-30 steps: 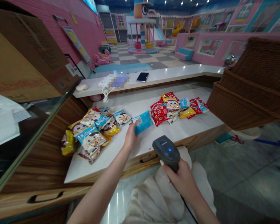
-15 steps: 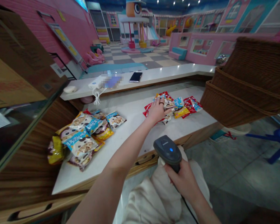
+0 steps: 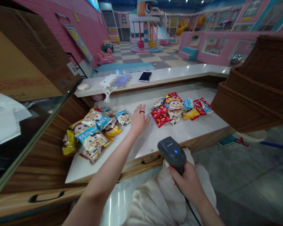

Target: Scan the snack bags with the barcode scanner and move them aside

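My left hand (image 3: 139, 121) rests open and empty on the white counter (image 3: 191, 133), in the gap between two heaps of snack packets. The nearer heap of packets with cartoon faces (image 3: 91, 131) lies just left of it. A heap of red, blue and yellow packets (image 3: 175, 110) lies to its right, not touching it. My right hand (image 3: 187, 183) is shut on a black handheld barcode scanner (image 3: 172, 152), which has a lit blue light and trails a cord.
A stacked wicker basket (image 3: 257, 94) overhangs the counter at right, and a cardboard box (image 3: 25, 56) stands at left above a glass top with papers (image 3: 7, 117). A phone (image 3: 145, 76) lies on the raised ledge (image 3: 179, 72). White cloth (image 3: 151, 204) lies below.
My left hand held a blue packet, carried it to the right heap, and has come back to the gap without it. My right hand and the scanner have barely moved.
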`<state>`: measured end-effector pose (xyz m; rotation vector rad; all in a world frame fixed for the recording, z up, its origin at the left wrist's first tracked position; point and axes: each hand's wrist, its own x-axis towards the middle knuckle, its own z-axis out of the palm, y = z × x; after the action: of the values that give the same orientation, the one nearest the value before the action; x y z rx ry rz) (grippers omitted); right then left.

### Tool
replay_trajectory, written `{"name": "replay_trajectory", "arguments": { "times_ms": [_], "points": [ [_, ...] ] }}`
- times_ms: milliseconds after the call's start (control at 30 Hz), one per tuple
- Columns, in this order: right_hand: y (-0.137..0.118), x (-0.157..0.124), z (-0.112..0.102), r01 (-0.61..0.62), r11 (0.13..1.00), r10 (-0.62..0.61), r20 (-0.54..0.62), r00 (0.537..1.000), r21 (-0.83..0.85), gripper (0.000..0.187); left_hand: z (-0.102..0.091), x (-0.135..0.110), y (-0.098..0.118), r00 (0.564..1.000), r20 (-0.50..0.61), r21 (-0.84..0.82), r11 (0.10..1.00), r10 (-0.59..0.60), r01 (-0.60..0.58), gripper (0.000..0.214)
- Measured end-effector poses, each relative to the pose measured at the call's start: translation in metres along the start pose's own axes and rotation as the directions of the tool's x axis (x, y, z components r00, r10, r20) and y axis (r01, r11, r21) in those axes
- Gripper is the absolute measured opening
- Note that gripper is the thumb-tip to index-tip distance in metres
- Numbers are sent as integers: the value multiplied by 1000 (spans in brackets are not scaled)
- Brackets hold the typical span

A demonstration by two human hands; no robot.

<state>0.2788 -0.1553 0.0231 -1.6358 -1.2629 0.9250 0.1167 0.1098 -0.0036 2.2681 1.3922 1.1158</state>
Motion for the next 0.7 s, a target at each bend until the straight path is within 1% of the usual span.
{"name": "replay_trajectory", "arguments": {
  "times_ms": [67, 133, 200, 267, 367, 467, 500, 567, 633, 700],
  "points": [
    [0, 0, 2, 2, 1000, -2, 10, 1000, 1, 21, -14, -13, -30, 993, -44, 103, 988, -110, 114, 72],
    [0, 0, 4, 5, 1000, -5, 24, 1000, 5, 20, -25, -21, -55, 980, -69, 153, 969, -185, 193, 69],
    [-1, 0, 6, 13, 1000, -13, 32, 999, 8, 19, -30, -25, -70, 972, -72, 129, 964, -223, 231, 61],
    [-2, -1, 8, 18, 1000, -18, 29, 999, 9, 18, -31, -26, -76, 971, -70, 72, 969, -230, 235, 52],
    [-3, -2, 8, 23, 1000, -23, 18, 1000, 13, 18, -28, -27, -72, 973, -70, 34, 974, -220, 223, 46],
    [-4, -4, 6, 23, 1000, -23, 10, 1000, 14, 19, -27, -30, -59, 972, -50, -23, 973, -229, 229, 47],
    [-4, -4, 5, 23, 1000, -23, 7, 1000, 13, 19, -28, -32, -53, 972, -50, -79, 971, -232, 227, 47],
    [-4, -5, 4, 24, 1000, -24, -6, 1000, 11, 18, -30, -39, -40, 968, -64, -252, 943, -242, 219, 46],
    [-4, -6, 4, 24, 1000, -24, -22, 999, 13, 16, -33, -47, -25, 959, -71, -444, 870, -274, 216, 47],
    [-5, -6, 4, 24, 1000, -24, -25, 999, 14, 16, -35, -56, -12, 946, -60, -592, 774, -320, 224, 48]
  ]
}}
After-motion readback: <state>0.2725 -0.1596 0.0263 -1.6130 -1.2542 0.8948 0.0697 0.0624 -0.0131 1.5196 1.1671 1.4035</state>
